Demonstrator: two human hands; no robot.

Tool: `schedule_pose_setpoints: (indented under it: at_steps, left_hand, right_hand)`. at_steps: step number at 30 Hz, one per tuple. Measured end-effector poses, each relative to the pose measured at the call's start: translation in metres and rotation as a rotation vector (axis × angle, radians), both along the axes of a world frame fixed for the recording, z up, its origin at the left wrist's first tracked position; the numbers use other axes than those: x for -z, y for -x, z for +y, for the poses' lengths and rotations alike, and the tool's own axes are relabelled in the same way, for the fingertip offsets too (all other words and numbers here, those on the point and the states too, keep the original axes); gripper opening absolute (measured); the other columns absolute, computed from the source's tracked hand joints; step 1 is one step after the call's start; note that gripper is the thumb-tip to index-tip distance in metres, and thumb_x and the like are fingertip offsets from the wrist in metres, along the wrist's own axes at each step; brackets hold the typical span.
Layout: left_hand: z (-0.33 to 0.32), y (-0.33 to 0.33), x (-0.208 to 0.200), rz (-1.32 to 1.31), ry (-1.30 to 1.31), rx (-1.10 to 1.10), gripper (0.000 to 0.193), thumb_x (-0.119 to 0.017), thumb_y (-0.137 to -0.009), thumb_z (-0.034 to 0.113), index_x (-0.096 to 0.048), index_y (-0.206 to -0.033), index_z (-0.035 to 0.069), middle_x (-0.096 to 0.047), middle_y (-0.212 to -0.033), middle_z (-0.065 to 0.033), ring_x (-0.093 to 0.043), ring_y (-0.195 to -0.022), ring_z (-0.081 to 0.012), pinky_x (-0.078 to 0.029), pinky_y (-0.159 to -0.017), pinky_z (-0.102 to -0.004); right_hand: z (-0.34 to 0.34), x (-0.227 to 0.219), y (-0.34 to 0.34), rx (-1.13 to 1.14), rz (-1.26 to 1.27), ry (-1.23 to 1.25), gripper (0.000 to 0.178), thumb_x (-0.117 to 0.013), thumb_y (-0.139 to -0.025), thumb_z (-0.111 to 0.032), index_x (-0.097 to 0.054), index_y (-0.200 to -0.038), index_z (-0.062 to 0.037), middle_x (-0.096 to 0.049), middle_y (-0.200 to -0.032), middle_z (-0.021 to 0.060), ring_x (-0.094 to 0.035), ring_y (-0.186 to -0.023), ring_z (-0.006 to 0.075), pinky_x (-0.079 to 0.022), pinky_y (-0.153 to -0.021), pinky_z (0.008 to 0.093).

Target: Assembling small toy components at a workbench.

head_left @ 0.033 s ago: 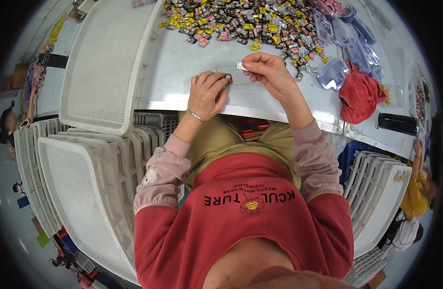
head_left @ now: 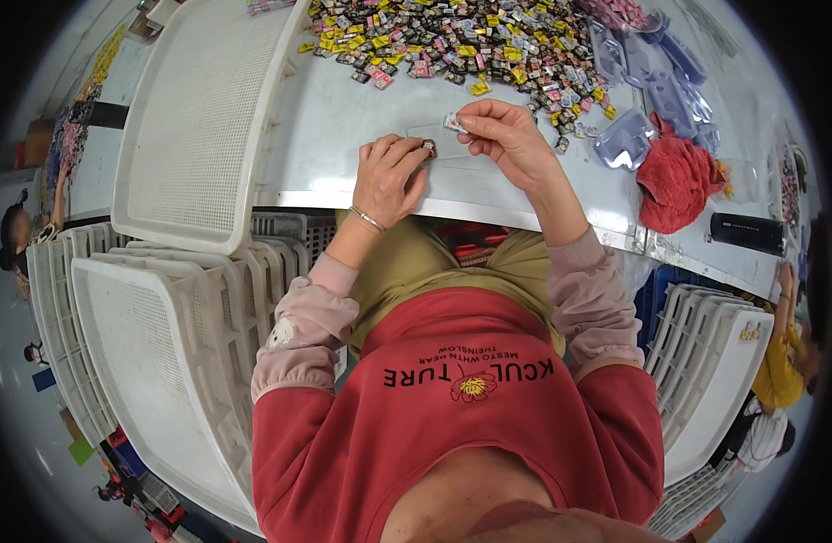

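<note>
Between thumb and index finger, my right hand (head_left: pixel 515 145) pinches a small whitish-silver packet (head_left: pixel 453 123) just above the table. To its left my left hand (head_left: pixel 389 176) rests low over the tabletop with fingers bent and pressed together. At its fingertips sits a small dark brown-and-white piece (head_left: pixel 429 147). Under and between the hands lies a thin clear plastic sheet or bag (head_left: pixel 454 161), its outline faint. Beyond both hands spreads a heap of small wrapped pieces (head_left: pixel 461 45), black, yellow and pink.
A white mesh tray (head_left: pixel 194 118) leans over the table's left side. Stacked white trays stand at left (head_left: pixel 135 335) and right (head_left: pixel 705 371). Clear plastic trays (head_left: pixel 626 138), a red cloth (head_left: pixel 676 181) and a black object (head_left: pixel 746 233) lie rightward. Other people are at both edges.
The packet in my right hand has tilted slightly, showing a different face, with a small shift of the fingers. My left hand has stayed in place.
</note>
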State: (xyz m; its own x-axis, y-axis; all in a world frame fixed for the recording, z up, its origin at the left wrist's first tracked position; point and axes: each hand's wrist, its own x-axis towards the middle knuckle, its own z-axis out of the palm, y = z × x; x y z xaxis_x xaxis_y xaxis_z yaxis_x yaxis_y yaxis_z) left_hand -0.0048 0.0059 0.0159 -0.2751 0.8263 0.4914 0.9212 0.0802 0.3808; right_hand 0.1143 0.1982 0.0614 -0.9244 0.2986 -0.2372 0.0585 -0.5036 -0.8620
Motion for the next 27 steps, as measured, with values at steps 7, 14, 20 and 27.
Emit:
schedule_pose_setpoints:
  at_steps: [7,14,20,27]
  left_hand:
    - [0.0,-0.001,-0.002,0.008,-0.008,-0.008,0.032,-0.068,-0.074,0.01,-0.066,-0.106,0.009,-0.063,-0.111,-0.0041,-0.055,-0.103,-0.0255,-0.039,-0.086,-0.0385]
    - [0.002,-0.001,0.0,0.032,-0.047,-0.011,0.031,-0.067,-0.073,0.011,-0.066,-0.104,0.01,-0.063,-0.107,-0.0029,-0.056,-0.099,-0.0243,-0.038,-0.082,-0.0374]
    - [0.002,-0.002,0.0,0.029,-0.055,-0.012,0.03,-0.068,-0.073,0.011,-0.066,-0.104,0.01,-0.063,-0.107,-0.0029,-0.056,-0.099,-0.0247,-0.038,-0.082,-0.0379]
    - [0.002,-0.001,-0.001,0.031,-0.055,-0.014,0.03,-0.067,-0.073,0.011,-0.066,-0.103,0.01,-0.063,-0.107,-0.003,-0.056,-0.099,-0.0251,-0.039,-0.083,-0.038]
  right_hand:
    - [-0.018,-0.015,-0.003,0.107,0.171,0.023,0.021,-0.063,-0.089,-0.002,-0.062,-0.11,-0.0006,-0.064,-0.097,0.0051,-0.068,-0.095,0.0225,-0.057,-0.082,0.0285]
    - [-0.025,-0.03,-0.007,0.091,0.243,-0.157,0.037,-0.061,-0.089,0.0,-0.056,-0.125,0.0011,-0.056,-0.095,0.0028,-0.067,-0.097,0.0233,-0.057,-0.085,0.0292]
    - [-0.024,-0.03,-0.007,0.06,0.255,-0.113,0.04,-0.062,-0.088,0.003,-0.055,-0.128,0.0017,-0.057,-0.096,0.0036,-0.067,-0.098,0.0243,-0.057,-0.084,0.0283]
    - [-0.027,-0.04,-0.008,0.045,0.294,-0.176,0.042,-0.064,-0.086,0.006,-0.056,-0.127,0.0027,-0.058,-0.097,0.0045,-0.067,-0.098,0.0253,-0.055,-0.082,0.0278]
